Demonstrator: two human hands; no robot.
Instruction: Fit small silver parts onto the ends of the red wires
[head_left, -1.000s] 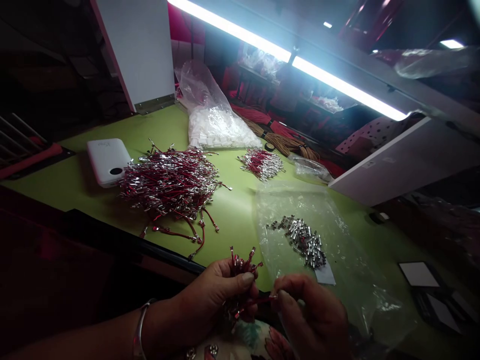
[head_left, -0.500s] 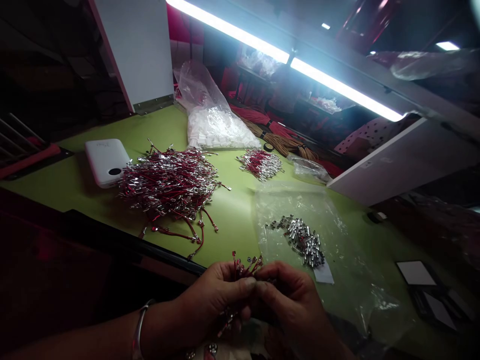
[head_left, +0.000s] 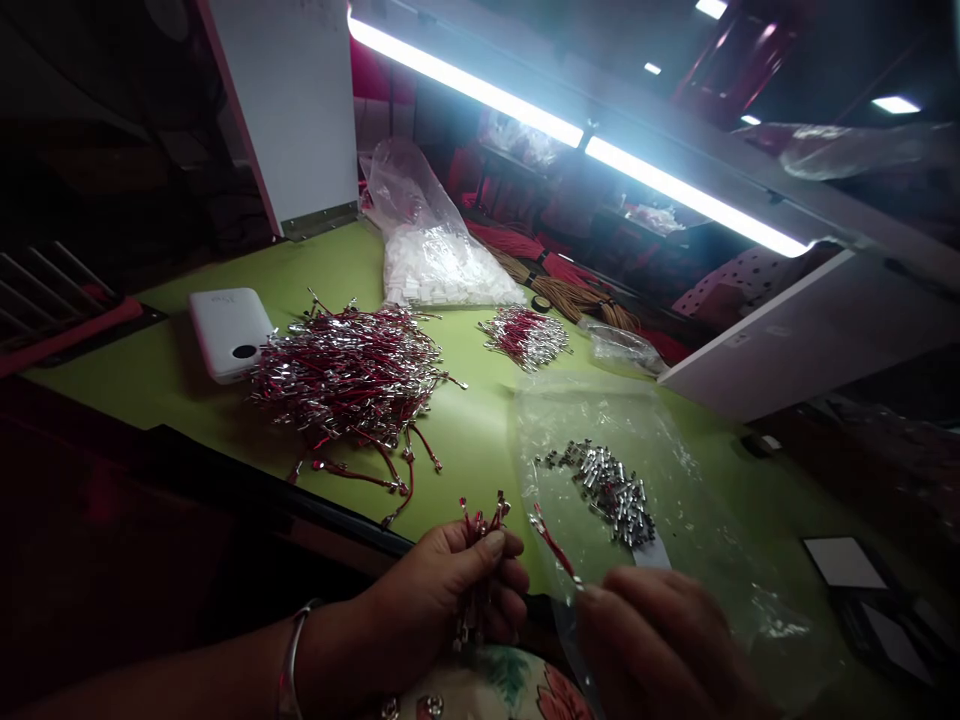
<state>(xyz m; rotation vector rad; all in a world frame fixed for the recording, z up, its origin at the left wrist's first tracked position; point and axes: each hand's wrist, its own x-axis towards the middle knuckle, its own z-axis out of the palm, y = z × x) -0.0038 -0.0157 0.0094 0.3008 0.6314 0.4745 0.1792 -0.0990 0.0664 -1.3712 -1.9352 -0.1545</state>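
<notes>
My left hand (head_left: 461,575) is closed around a small bunch of short red wires (head_left: 480,520) with metal terminals, their ends poking out above and below the fingers. Pinched by one end in my right hand (head_left: 652,640) is a single short red wire (head_left: 553,545), held apart from the bunch and slanting up to the left. The right hand is slightly blurred. Beyond the hands, a clear plastic sheet or bag (head_left: 540,410) lies on the green table, bearing a heap of small silvery metal pieces (head_left: 607,490).
A large pile of red terminal-ended wires (head_left: 352,370) lies left, against a white power bank (head_left: 232,335). Further back are a smaller wire bundle (head_left: 525,335) and a clear bag of white parts (head_left: 450,260). A white panel (head_left: 757,340) borders the right side.
My right hand has moved away from the left, to the right and nearer, with one red wire in its fingers. The left hand keeps the bunch. The camera view has shifted slightly.
</notes>
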